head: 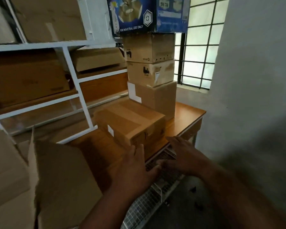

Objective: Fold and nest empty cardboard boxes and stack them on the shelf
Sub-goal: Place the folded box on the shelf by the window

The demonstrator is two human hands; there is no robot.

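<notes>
A closed brown cardboard box [130,121] lies on the wooden table [188,114] in front of me. My left hand [135,169] is spread open just short of its near corner, holding nothing. My right hand [183,156] hovers open to the right of that corner, over the table's front edge, fingers apart. Behind the box rises a stack of three brown boxes [152,83] with a blue printed box [147,14] on top. An open cardboard box [59,179] with a raised flap sits at the lower left. The white shelf frame [73,76] holds flat brown boxes.
A barred window [196,58] is behind the stack, and a grey wall [254,80] closes the right side. A wire grid rack [149,200] lies low beneath my arms. More cardboard [48,19] fills the upper left shelf.
</notes>
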